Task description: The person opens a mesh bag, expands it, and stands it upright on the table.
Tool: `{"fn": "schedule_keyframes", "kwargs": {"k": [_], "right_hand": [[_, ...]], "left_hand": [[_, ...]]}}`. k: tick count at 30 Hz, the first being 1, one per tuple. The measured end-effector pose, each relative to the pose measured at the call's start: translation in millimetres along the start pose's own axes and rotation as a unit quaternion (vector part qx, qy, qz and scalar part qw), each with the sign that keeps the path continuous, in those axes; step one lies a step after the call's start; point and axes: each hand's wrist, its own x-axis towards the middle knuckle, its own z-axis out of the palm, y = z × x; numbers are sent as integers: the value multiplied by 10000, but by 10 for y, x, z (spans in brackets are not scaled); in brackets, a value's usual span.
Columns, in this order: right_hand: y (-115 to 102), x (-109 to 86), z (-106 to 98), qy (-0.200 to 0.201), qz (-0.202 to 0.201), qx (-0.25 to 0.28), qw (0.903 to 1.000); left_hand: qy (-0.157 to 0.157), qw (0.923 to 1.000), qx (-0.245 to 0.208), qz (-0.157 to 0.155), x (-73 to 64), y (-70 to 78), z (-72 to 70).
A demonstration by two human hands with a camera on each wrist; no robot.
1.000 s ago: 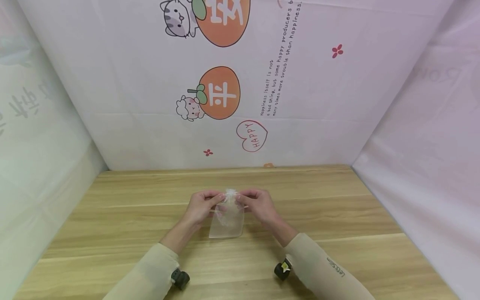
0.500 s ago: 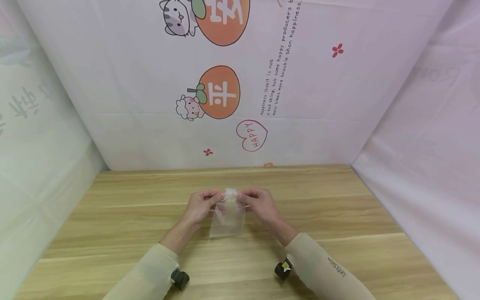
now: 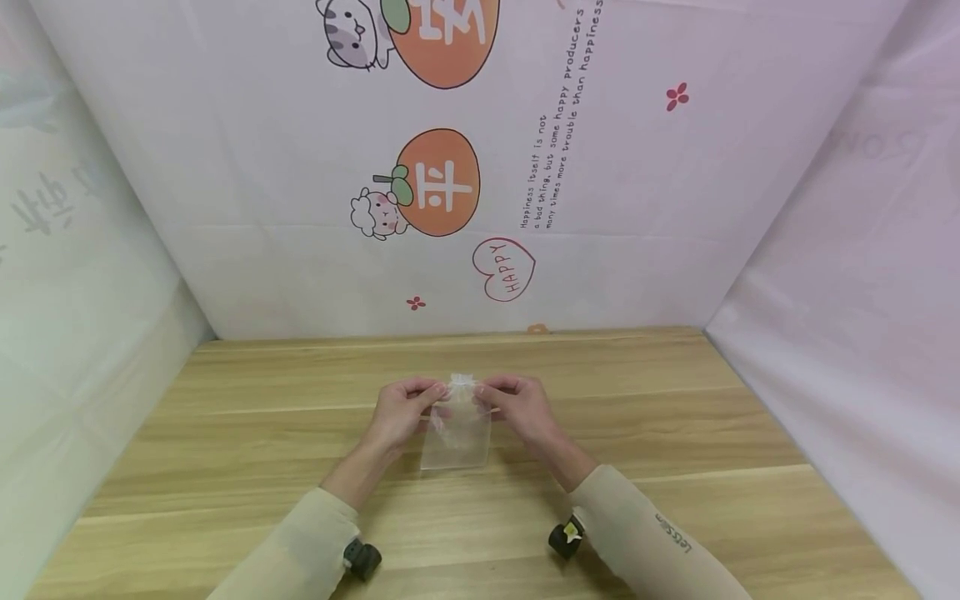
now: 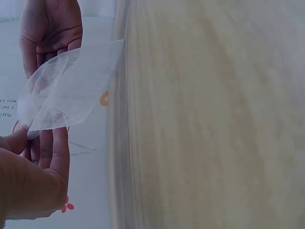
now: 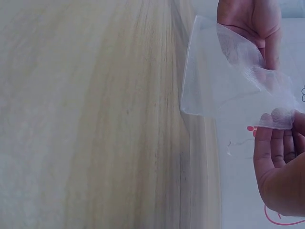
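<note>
A small sheer white drawstring pouch (image 3: 459,442) hangs between both hands over the table, its gathered top upward and its flat body hanging toward me. My left hand (image 3: 399,410) pinches the left side of its neck between thumb and fingers. On the other side of the neck, my right hand (image 3: 521,408) pinches it the same way. Through the thin mesh of the pouch (image 4: 78,88) some fingers show in the left wrist view. The right wrist view has the pouch (image 5: 224,76) spread out, its lower corners free, and nothing visible inside.
The wood-grain table (image 3: 247,467) spreads under both arms. A white printed cloth (image 3: 615,275) stands as a back wall behind it, with white cloth walls at left and right. Each sleeve carries a small black device (image 3: 363,558) near the wrist.
The pouch has shifted slightly, its lower edge rising a little and levelling out. Its gathered top looks a bit straighter, and both hands keep nearly the same place and grip.
</note>
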Motion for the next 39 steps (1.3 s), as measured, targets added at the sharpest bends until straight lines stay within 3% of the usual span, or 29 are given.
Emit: {"fn": "schedule_keyframes", "kwargs": {"k": [11, 39], "right_hand": [[-26, -12, 16, 99, 11, 43, 9999], [-18, -10, -25, 148, -12, 492, 9987]], "left_hand": [[277, 9994, -166, 96, -26, 20, 32], [566, 9973, -455, 142, -5, -3, 36]]}}
